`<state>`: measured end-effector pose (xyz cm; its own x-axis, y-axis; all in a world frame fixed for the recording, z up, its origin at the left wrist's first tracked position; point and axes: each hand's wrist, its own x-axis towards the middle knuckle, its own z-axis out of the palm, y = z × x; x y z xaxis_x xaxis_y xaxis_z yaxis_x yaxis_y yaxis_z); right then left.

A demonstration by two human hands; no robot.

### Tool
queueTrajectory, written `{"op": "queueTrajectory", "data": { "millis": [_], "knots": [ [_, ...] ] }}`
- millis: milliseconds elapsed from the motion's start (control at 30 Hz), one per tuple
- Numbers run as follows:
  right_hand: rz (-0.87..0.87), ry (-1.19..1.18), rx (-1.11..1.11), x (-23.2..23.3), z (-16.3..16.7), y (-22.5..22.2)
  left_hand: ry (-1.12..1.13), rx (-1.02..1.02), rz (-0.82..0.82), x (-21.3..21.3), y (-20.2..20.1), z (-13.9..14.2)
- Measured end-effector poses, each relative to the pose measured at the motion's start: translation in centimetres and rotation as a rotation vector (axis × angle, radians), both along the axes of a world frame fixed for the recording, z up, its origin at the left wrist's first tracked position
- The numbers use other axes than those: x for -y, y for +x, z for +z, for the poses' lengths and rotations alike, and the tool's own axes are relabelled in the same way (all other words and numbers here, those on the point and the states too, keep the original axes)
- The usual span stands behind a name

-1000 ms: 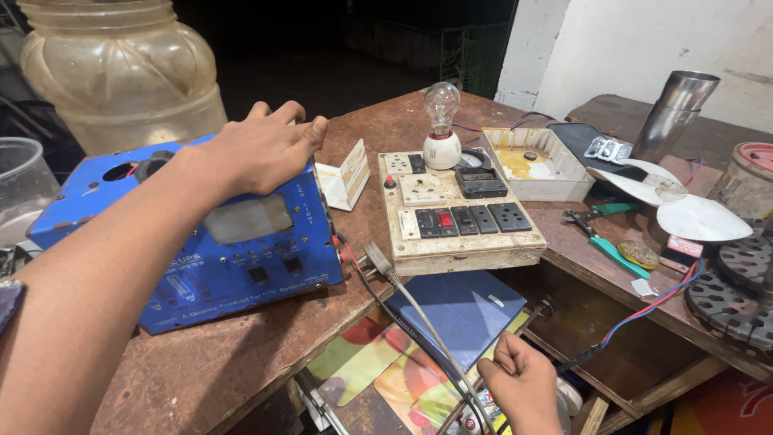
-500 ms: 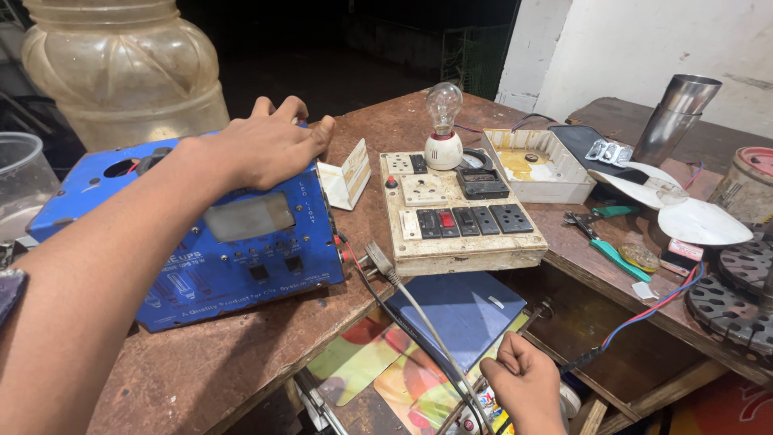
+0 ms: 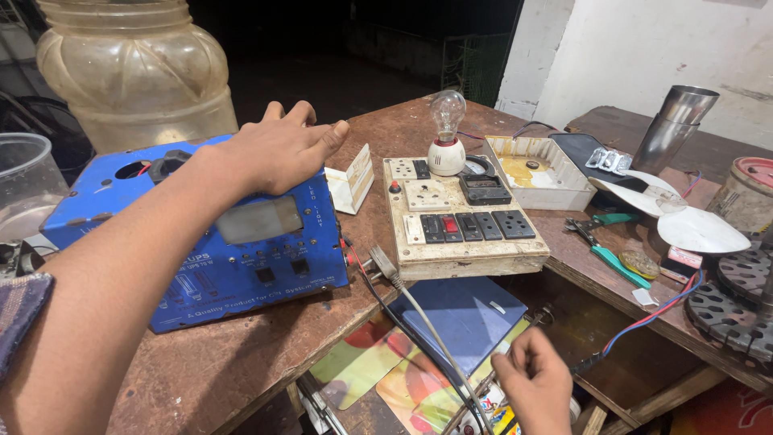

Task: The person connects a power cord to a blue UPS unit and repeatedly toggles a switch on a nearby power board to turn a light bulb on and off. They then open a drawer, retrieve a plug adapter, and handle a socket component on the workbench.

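Note:
My left hand (image 3: pixel 278 149) rests palm down on the top right corner of a blue metal power-supply box (image 3: pixel 209 242) lying on a brown wooden table (image 3: pixel 201 370). Its fingers are spread and hold nothing. My right hand (image 3: pixel 538 387) is low at the front, below the table edge, with fingers curled near a grey cable (image 3: pixel 427 322) and black wires; whether it grips them is unclear. A cream switchboard (image 3: pixel 459 217) with sockets, switches and a clear light bulb (image 3: pixel 447 121) sits right of the blue box.
A large plastic jar (image 3: pixel 133 68) stands at the back left. A white open box (image 3: pixel 535 173), green-handled pliers (image 3: pixel 608 242), a steel tumbler (image 3: pixel 672 121), white fan blades (image 3: pixel 684 217) and a perforated metal grille (image 3: pixel 737 306) crowd the right. A blue book (image 3: pixel 459 322) lies in the open drawer.
My left hand has shifted slightly on the blue box. My right hand has moved a little near the wires. The rest is unchanged.

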<state>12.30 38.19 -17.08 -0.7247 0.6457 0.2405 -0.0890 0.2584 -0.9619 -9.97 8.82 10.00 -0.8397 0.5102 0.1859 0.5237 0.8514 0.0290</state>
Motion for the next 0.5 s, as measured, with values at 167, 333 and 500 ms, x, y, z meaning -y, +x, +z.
{"op": "queueTrajectory", "data": {
  "millis": [167, 333, 500],
  "knots": [
    [-0.096, -0.346, -0.377, -1.4, 3.1, 0.1, 0.012, -0.014, -0.015, -0.1, 1.2, 0.6],
    [-0.284, -0.589, -0.400, -7.3, 4.6, 0.5, 0.036, -0.012, -0.013, -0.3, 2.0, 1.0],
    [-0.380, -0.749, -0.350, -10.4, 3.8, 0.5, 0.051, -0.037, 0.001, -0.4, 2.1, 0.8]
  ]
}}
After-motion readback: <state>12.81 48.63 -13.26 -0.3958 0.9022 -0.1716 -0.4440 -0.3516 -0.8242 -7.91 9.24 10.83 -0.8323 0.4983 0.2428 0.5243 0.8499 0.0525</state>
